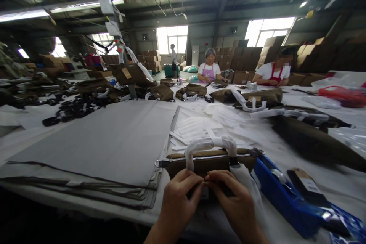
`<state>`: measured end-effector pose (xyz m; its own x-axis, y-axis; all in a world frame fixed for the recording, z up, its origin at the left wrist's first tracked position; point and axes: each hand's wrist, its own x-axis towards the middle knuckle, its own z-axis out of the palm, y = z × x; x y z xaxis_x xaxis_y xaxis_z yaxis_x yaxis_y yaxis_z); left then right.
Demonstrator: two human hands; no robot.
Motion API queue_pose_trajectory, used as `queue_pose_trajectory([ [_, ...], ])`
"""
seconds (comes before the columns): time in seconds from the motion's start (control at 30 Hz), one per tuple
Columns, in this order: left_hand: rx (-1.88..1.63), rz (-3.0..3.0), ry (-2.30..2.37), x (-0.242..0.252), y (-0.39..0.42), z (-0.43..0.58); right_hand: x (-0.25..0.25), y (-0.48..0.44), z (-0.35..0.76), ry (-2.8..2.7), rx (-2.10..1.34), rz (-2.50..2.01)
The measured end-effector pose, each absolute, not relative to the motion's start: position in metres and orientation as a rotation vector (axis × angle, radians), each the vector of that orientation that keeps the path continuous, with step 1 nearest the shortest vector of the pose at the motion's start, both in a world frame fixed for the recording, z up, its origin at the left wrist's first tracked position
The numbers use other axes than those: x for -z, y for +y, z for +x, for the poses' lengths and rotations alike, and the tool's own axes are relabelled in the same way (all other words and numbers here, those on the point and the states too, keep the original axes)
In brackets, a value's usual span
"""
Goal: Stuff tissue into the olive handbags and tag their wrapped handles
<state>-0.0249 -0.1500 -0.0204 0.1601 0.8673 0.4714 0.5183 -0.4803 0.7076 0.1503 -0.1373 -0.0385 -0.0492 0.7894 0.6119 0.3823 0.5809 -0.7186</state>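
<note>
A brown bag (213,157) with a silver zipper stands at the table's near edge. White wrapping covers its raised handle (211,143), and more white wrap hangs at its right side. Against the front of the bag, my left hand (181,194) has thumb and fingertips pinched together. My right hand (233,196) is pinched in the same way just to the right, the fingertips of both hands almost touching. Whatever lies between the fingertips is too small to make out.
Left of the bag lies a stack of grey sheets (94,137). A blue tape dispenser (286,194) is at the right, beside a dark tag (309,187). More brown bags (191,91) line the table further back, where two people in aprons work.
</note>
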Motion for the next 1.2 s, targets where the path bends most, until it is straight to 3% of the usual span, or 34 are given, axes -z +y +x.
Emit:
queue_pose_trajectory([
  [1.2,-1.277,2.036,1.294,0.028,-0.151,-0.025,0.031,-0.135,0.153,-1.838,-0.355,-0.854],
])
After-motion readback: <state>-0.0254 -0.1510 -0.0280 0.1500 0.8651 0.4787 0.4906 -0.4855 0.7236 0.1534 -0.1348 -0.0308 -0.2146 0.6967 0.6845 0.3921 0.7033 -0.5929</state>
